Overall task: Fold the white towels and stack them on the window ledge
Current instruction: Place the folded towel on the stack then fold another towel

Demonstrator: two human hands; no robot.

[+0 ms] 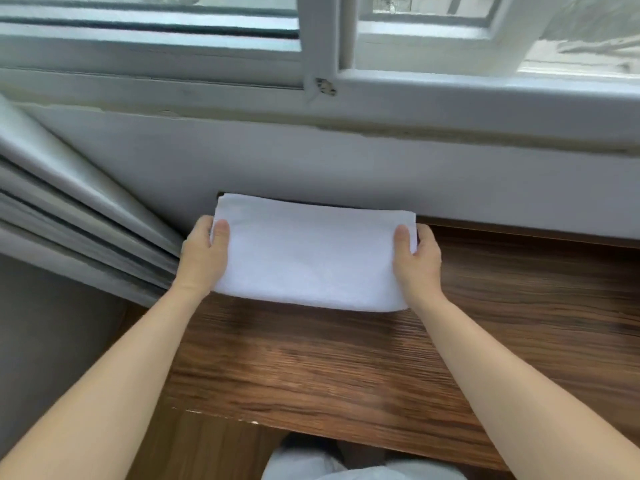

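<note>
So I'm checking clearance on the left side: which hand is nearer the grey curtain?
Left. The left hand grips the folded towel's left end right beside the curtain; the right hand grips the opposite end, a towel's length away.

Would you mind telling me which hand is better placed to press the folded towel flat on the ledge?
Neither clearly: the left hand and right hand each grip one end of the folded towel, thumbs on top, symmetrically.

plain white towel (311,254), dark brown streaked wood-grain ledge (346,368), white window frame (322,46), grey curtain (69,209)
</note>
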